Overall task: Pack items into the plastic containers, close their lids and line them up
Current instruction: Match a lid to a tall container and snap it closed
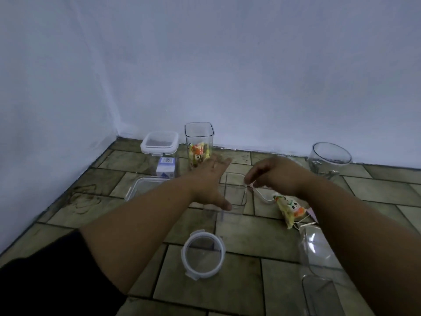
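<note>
Clear container (237, 195) — left hand (209, 179) flat over it, fingers straight; right hand (275, 176) curled at its rim — grasp unclear

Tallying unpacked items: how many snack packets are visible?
2. One snack packet inside the tall lidless container; a second packet on the floor at right. Others may be hidden.

A green-brown tiled floor (262, 236) meets pale walls (250, 65) at twelve o'clock; dark scrawled marks (84, 197) lie at nine o'clock

L hand (208, 179) flat beside clear container (246, 194)
</note>
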